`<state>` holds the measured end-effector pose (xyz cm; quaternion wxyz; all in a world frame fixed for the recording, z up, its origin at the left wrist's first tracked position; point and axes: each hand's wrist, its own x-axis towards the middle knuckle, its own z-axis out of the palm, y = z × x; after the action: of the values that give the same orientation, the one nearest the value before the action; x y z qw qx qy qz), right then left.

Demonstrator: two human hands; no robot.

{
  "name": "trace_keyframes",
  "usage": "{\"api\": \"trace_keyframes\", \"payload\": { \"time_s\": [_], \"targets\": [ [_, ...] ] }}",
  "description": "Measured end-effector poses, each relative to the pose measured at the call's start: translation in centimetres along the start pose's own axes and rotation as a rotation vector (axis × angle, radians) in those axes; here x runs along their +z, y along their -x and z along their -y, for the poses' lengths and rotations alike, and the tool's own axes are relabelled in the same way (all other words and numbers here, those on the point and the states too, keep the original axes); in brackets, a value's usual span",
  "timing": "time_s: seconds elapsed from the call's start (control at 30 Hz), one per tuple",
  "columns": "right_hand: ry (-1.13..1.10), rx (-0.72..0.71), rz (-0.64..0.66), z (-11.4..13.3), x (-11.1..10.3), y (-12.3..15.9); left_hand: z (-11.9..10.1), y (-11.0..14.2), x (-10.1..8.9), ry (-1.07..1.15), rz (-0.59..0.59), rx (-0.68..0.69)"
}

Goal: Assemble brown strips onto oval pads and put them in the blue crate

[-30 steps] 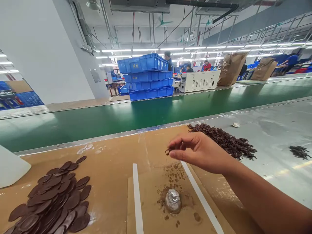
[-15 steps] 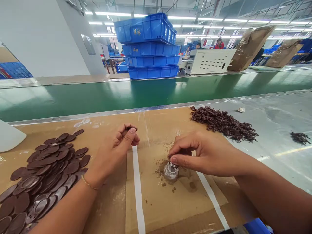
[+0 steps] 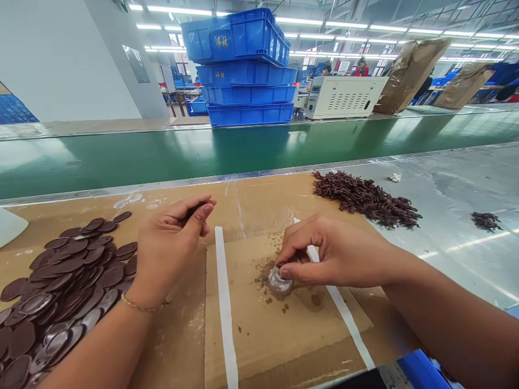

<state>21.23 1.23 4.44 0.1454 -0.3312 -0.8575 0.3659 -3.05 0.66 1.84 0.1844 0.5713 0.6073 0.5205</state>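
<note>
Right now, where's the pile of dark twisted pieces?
The pile lies right of centre in the head view, beyond the right hand, near the green belt.

- Right hand (image 3: 324, 254) right at the silvery dome (image 3: 279, 287), fingertips (image 3: 286, 271) touching its top
- Left hand (image 3: 174, 229) above the bench (image 3: 174, 340), dark piece (image 3: 195, 208) pinched in its grip
- Dark oval discs (image 3: 77, 270) heaped left, dark stringy pieces (image 3: 367, 200) piled right
- Blue crates (image 3: 247, 75) stacked beyond the green belt (image 3: 174, 151)
</note>
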Motion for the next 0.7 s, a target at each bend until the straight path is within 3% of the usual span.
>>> {"api": "trace_keyframes", "payload": {
  "time_s": [0.07, 0.27, 0.5, 0.7],
  "targets": [
    [-0.004, 0.003, -0.003, 0.0, 0.0, 0.0, 0.3, 0.0, 0.0, 0.033, -0.048, -0.053],
    [-0.012, -0.014, -0.014, 0.1, 0.1, 0.0, 1.8, -0.6, -0.1, 0.27, 0.006, -0.175],
    [0.006, -0.002, -0.066, 0.2, -0.4, 0.3, 0.1, -0.3, 0.1, 0.338, 0.03, -0.211],
    [0.029, 0.007, -0.041, -0.4, -0.9, 0.5, 0.5, -0.4, -0.2, 0.518, 0.053, -0.293]
  ]
}}
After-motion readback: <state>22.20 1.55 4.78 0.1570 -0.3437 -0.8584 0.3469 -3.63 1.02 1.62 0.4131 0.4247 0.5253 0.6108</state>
